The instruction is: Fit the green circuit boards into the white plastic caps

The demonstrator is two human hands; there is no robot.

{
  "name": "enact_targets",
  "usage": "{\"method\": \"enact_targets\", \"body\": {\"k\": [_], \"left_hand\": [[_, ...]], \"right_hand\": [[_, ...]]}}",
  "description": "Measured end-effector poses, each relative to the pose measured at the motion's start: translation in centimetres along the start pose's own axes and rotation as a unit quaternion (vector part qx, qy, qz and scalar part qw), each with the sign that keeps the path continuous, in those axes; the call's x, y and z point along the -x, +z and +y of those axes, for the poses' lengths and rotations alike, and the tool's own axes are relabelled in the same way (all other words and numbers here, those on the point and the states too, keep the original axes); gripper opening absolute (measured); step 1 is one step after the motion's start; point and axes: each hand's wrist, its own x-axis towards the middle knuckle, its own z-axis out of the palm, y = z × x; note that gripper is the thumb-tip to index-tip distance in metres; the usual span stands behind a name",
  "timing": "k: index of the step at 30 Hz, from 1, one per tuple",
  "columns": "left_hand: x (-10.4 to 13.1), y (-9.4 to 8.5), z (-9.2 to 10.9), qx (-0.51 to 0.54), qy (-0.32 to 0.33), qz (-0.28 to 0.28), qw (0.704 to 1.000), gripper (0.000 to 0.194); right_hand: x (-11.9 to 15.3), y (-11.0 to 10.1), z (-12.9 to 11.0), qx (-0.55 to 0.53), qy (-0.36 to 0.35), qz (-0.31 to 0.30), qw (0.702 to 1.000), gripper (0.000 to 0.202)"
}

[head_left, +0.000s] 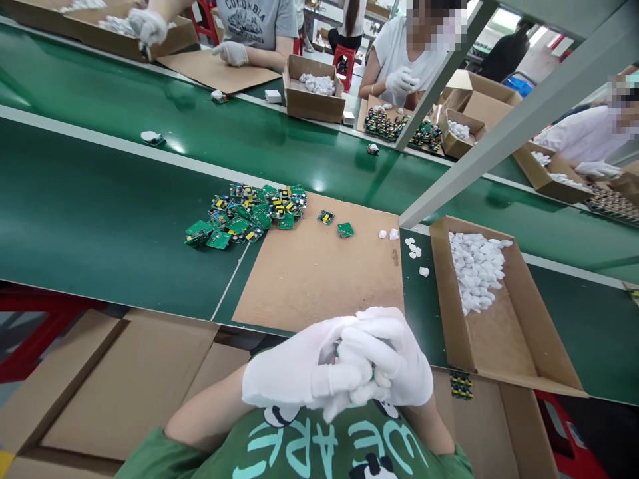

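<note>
My left hand (pixel 309 366) and my right hand (pixel 392 359), both in white gloves, are pressed together in front of my chest, below the cardboard sheet (pixel 319 279). Their fingers wrap round something small and mostly hidden; a bit of green and red shows between them. On the sheet lie two loose circuit boards, one yellow and black (pixel 326 217), one green side up (pixel 345 229). A heap of circuit boards (pixel 239 216) sits at the sheet's upper left. Small white pieces (pixel 393 234) rest at its upper right corner.
An open cardboard box (pixel 519 332) with white pieces (pixel 476 269) stands at right. Beyond runs a green conveyor (pixel 279 150) carrying a few small items. A slanted metal post (pixel 464 159) rises at right. Gloved people work across the conveyor. Large cardboard boxes (pixel 124 386) lie below the table edge.
</note>
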Motion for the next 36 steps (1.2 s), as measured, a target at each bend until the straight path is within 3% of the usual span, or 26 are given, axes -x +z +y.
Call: {"method": "enact_targets", "body": {"k": [3, 6, 11, 20, 25, 28, 32, 36], "left_hand": [[0.1, -0.1, -0.3, -0.023, -0.035, 0.043, 0.998, 0.012], [0.2, 0.1, -0.6, -0.02, -0.018, 0.066, 0.997, 0.013], [0.4, 0.2, -0.6, -0.01, -0.008, 0.042, 0.999, 0.04], [0.4, -0.3, -1.1, 0.019, -0.018, 0.0, 1.0, 0.047], [0.0, -0.2, -1.5, 0.049, 0.014, -0.04, 0.998, 0.043], [-0.3, -0.3, -1.3, 0.039, 0.06, -0.032, 0.997, 0.043], [-0.5, -0.5, -1.1, -0.017, 0.044, 0.014, 0.999, 0.036], [-0.5, -0.9, -1.5, 0.004, 0.06, 0.012, 0.998, 0.038]], "right_hand": [[-0.3, -0.1, 0.3, 0.016, -0.008, -0.011, 1.0, 0.056], [-0.4, -0.1, 0.3, 0.008, -0.002, -0.002, 1.0, 0.053], [-0.7, -0.2, -0.7, -0.021, 0.013, 0.05, 0.998, 0.051], [-0.1, 0.1, -1.3, -0.008, 0.018, 0.118, 0.993, 0.032], [0.9, 0.4, -1.6, 0.0, 0.074, 0.094, 0.993, 0.029], [0.4, 0.3, -1.1, 0.021, 0.031, 0.098, 0.994, 0.034], [-0.7, 0.1, -0.3, 0.059, -0.014, 0.036, 0.998, 0.044], [-0.9, 0.3, -0.1, 0.045, -0.027, 0.039, 0.998, 0.047]]}}
